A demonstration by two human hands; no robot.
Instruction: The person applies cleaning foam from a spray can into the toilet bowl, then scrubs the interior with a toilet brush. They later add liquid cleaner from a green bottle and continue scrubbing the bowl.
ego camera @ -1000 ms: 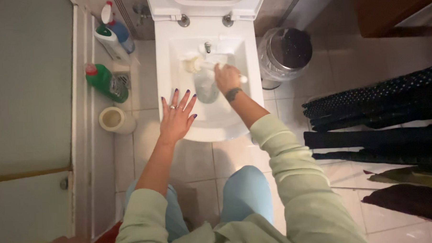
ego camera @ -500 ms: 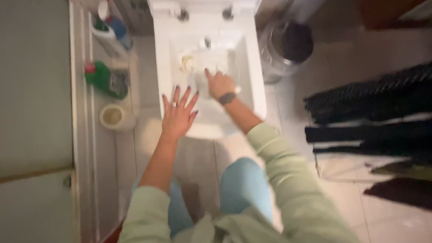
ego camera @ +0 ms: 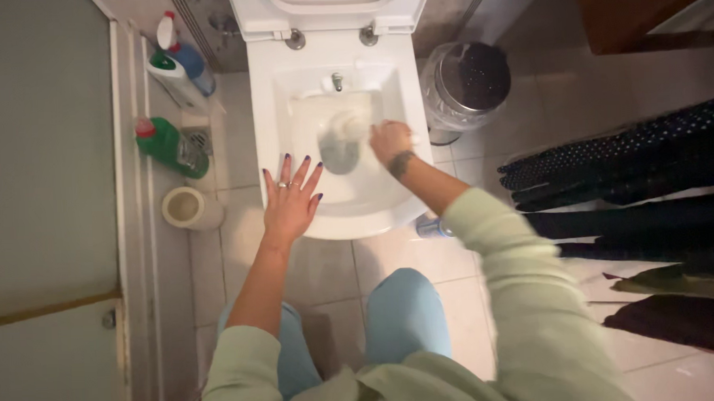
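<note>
This is a home bathroom, seen from above a white toilet (ego camera: 335, 138) with its seat and lid (ego camera: 330, 8) raised against the wall. Pale floor tiles (ego camera: 328, 265) run round it, with a lidded metal waste bin (ego camera: 465, 86) just beside the bowl on one side and, on the other, a green cleaner bottle (ego camera: 169, 144), a white and blue spray bottle (ego camera: 180, 60) and a round cream brush holder (ego camera: 189, 208). Dark clothes hang on a drying rack (ego camera: 634, 214) along the right edge.

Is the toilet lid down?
No, the lid is up, and the right hand holds a brush inside the open bowl.
</note>
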